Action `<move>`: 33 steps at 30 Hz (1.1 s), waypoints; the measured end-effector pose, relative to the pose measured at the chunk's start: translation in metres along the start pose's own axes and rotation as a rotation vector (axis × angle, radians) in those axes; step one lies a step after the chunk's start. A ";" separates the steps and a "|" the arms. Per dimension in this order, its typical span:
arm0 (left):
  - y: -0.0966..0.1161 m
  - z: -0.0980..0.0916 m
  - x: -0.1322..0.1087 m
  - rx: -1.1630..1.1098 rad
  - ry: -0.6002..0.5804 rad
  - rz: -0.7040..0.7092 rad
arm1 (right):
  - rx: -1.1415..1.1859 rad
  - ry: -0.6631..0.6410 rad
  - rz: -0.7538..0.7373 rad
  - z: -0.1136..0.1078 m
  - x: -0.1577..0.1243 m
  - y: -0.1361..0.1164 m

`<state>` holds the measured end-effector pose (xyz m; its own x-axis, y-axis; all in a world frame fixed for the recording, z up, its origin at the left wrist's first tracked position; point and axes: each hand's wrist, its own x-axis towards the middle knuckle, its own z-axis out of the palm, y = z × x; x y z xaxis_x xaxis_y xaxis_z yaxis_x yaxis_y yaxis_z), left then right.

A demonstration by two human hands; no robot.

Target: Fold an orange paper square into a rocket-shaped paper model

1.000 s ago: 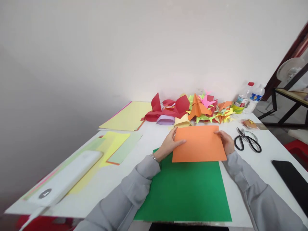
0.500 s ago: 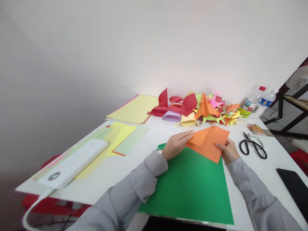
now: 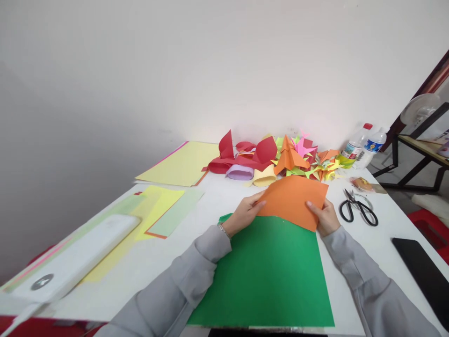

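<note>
An orange sheet of paper [image 3: 289, 199] is held up between both hands, over the far part of a green sheet [image 3: 270, 271] on the white table. My left hand [image 3: 244, 213] pinches its left edge, thumb on top. On the right edge, my right hand [image 3: 324, 217] grips the paper with the thumb in front and the fingers behind. The orange sheet bows slightly along its near edge. Black-handled scissors [image 3: 358, 208] lie open to the right of my right hand.
Behind the hands are folded paper pieces, among them red shapes [image 3: 264, 152] and an orange paper plane [image 3: 289, 157]. Two bottles [image 3: 368, 147] stand at back right. Coloured sheets [image 3: 175, 168] and a white device with a cable [image 3: 84, 252] lie left; a black phone-like slab [image 3: 421, 276] lies right.
The folded-over flap of the orange paper has been opened out, so the sheet now shows one broad face. My left hand has shifted to its left edge. The view has moved slightly.
</note>
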<state>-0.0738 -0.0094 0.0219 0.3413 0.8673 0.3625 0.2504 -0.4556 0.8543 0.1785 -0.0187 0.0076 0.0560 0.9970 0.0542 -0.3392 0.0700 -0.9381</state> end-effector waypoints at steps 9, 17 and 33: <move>0.001 -0.006 -0.001 -0.444 0.013 -0.255 | 0.047 -0.124 0.135 0.002 -0.003 -0.002; -0.012 -0.010 -0.002 0.342 0.080 0.266 | 0.058 -0.095 0.081 -0.003 0.001 0.001; 0.004 -0.021 0.001 0.292 -0.115 0.188 | 0.030 -0.160 0.120 -0.004 0.000 0.000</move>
<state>-0.0913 -0.0065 0.0331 0.5019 0.7418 0.4447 0.4158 -0.6578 0.6280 0.1823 -0.0189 0.0065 -0.1362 0.9907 -0.0018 -0.3626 -0.0515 -0.9305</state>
